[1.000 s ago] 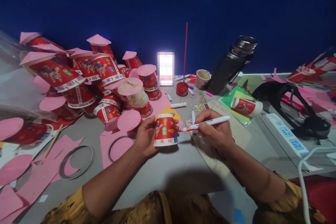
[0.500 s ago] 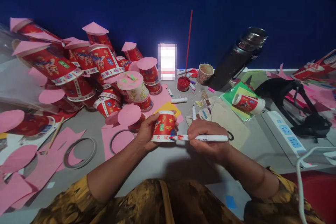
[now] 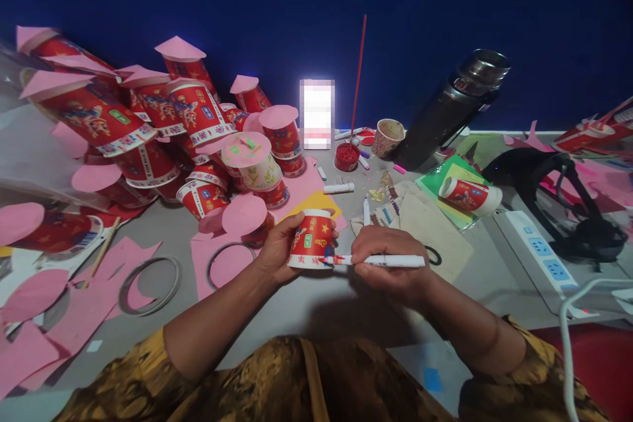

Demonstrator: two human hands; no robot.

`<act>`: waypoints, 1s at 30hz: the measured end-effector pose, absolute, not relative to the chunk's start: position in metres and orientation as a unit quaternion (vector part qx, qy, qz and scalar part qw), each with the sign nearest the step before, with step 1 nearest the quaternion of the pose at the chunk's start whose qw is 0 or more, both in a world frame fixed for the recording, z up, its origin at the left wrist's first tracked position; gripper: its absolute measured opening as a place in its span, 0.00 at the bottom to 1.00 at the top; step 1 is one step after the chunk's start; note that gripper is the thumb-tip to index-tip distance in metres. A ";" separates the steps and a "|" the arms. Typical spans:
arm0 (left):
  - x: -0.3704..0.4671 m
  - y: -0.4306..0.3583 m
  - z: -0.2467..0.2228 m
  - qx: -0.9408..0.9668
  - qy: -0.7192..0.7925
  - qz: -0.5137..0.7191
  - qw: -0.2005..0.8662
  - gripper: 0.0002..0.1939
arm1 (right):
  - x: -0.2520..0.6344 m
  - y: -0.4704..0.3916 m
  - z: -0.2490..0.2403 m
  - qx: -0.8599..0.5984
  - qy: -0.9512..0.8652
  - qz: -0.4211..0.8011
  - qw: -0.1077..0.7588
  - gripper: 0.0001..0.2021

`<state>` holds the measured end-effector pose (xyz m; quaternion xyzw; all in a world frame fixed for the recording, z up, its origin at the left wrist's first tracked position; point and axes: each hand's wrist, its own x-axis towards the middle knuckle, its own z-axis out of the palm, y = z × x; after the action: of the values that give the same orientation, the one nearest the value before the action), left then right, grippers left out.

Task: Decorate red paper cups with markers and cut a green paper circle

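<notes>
In my left hand (image 3: 277, 252) is a red paper cup (image 3: 310, 237) with a white band marked with small red strokes near its lower edge. My fingers wrap around its left side and back. My right hand (image 3: 388, 257) grips a white marker pen (image 3: 403, 262) by its barrel, lying nearly level. The red-stained tip end points left and meets the white band at the cup's right side; whether it presses on the paper is too small to tell. Behind my hands lie a yellow paper piece (image 3: 321, 202) and a white marker cap or pen (image 3: 339, 188).
Stacked red cups with pink paper cones (image 3: 198, 115) crowd the left. Tape rings (image 3: 150, 285) and pink scraps (image 3: 93, 303) lie in front of them. A black thermos (image 3: 452, 112), a red pot with a stick (image 3: 347, 157) and a power strip (image 3: 537, 257) stand rightward.
The cup in my left hand has turned or shifted slightly right, showing another part of the band. The marker has moved a little left against it. The whole view shifts slightly.
</notes>
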<state>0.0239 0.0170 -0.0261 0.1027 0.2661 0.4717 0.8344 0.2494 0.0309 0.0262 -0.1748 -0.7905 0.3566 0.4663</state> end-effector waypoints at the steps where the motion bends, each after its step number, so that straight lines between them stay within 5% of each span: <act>1: 0.024 0.017 -0.026 0.102 0.266 0.471 0.835 0.26 | 0.250 0.031 0.026 -0.178 -0.790 0.359 0.465 0.04; 9: 0.024 0.017 -0.028 0.081 0.286 0.482 0.824 0.24 | 0.258 0.029 0.021 -0.260 -0.710 0.431 0.492 0.01; 15: 0.019 0.016 -0.029 0.076 0.295 0.493 0.815 0.19 | 0.257 0.033 0.014 -0.358 -0.599 0.526 0.485 0.14; 23: 0.019 0.015 -0.028 0.066 0.339 0.510 0.788 0.17 | 0.256 0.041 0.003 -0.359 -0.534 0.586 0.493 0.17; 30: 0.023 0.012 -0.013 0.151 0.380 0.549 0.729 0.26 | 0.259 0.056 -0.002 -0.370 -0.482 0.608 0.511 0.20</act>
<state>0.0232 0.0116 -0.0131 0.1507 0.3803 0.5486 0.7292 0.2585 0.0556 -0.0021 -0.3700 -0.4819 0.6081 0.5110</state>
